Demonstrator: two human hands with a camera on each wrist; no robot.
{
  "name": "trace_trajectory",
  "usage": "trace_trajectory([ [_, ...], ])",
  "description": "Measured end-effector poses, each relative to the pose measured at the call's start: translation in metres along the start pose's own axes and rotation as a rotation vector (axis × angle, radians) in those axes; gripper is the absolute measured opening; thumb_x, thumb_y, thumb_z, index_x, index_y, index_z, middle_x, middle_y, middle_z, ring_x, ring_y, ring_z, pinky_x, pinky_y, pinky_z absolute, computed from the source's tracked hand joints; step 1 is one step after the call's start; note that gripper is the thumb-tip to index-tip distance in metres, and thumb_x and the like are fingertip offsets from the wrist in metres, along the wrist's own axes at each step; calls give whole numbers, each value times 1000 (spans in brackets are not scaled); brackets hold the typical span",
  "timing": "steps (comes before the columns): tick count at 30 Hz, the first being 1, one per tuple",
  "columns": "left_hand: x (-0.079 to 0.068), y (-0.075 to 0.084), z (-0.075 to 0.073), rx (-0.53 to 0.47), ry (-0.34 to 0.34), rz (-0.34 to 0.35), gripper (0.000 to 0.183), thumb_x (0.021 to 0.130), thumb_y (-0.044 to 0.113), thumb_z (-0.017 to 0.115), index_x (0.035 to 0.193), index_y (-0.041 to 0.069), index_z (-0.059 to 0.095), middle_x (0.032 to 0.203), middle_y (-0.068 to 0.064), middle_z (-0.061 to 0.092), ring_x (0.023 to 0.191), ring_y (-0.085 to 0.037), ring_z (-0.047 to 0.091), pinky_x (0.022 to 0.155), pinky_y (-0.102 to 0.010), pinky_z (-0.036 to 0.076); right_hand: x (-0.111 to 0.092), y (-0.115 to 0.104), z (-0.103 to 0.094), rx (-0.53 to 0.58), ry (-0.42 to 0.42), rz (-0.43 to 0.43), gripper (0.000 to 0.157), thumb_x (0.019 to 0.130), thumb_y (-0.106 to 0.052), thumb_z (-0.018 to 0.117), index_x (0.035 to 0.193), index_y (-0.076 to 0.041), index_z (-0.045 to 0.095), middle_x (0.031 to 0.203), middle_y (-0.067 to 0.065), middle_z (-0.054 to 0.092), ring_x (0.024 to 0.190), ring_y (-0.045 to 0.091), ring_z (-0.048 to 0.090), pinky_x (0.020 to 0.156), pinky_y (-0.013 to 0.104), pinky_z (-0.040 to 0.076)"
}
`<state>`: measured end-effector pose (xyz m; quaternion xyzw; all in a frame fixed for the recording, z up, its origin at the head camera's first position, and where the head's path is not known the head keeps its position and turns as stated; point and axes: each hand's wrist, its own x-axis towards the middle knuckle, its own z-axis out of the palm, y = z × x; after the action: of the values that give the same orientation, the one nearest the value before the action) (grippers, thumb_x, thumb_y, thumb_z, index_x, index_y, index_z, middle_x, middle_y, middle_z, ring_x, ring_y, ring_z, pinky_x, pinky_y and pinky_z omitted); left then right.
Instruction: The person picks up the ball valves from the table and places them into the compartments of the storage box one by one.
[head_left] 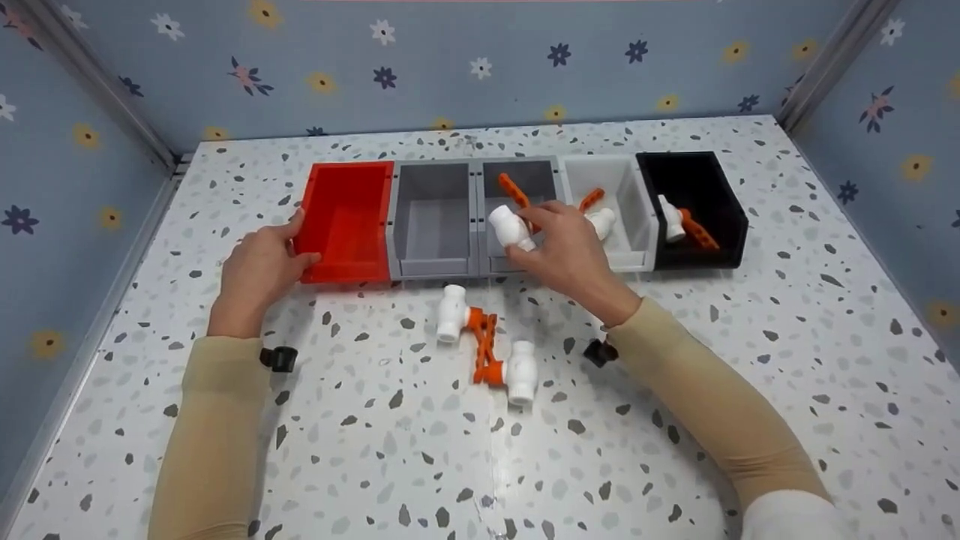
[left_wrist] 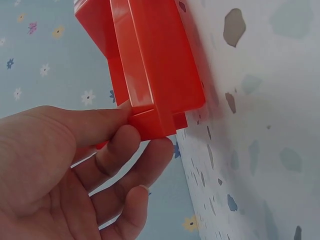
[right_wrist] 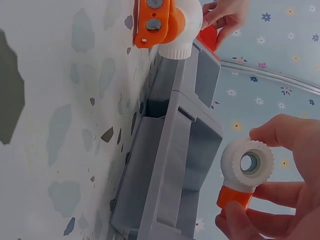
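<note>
My right hand pinches a white ball valve with an orange handle over the right-hand grey bin. The right wrist view looks into the open end of that valve, and fingers rest around its orange neck. At the far left of the row, my left hand grips the front left corner of a red bin. Thumb and fingertips meet the red bin's corner in the left wrist view. Two more ball valves, an upper one and a lower one, lie on the table with handles touching.
Another grey bin stands beside the red one. To the right, a white bin and a black bin each hold an orange-handled valve. The speckled table meets a flowered wall behind the row.
</note>
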<state>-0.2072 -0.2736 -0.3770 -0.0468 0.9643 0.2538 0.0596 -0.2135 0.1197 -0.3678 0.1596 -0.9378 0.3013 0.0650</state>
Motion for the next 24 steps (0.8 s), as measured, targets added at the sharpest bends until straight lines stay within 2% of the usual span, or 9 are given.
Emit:
trace_trajectory([
  [6,-1,0,0,-8,10,6,75,97,23,65,156,20,20,119,-24,59,98,-35,50,72,-41,43,7,-1,4,-51,16,9,49,83,-31,74,127,-10,69,122,10,64,101,24,60,84,39,50],
  [19,0,1,0,5,22,-3,75,97,23,66,156,20,21,106,-22,59,93,-34,50,71,-41,43,23,5,15,-91,24,22,47,85,-29,72,126,-6,69,111,10,67,89,23,59,76,39,49],
  [24,0,1,1,12,18,2,75,97,22,66,157,20,20,107,-23,60,92,-35,51,72,-42,42,27,7,19,-123,7,35,46,86,-28,72,126,-6,68,106,9,66,86,23,58,74,39,48],
])
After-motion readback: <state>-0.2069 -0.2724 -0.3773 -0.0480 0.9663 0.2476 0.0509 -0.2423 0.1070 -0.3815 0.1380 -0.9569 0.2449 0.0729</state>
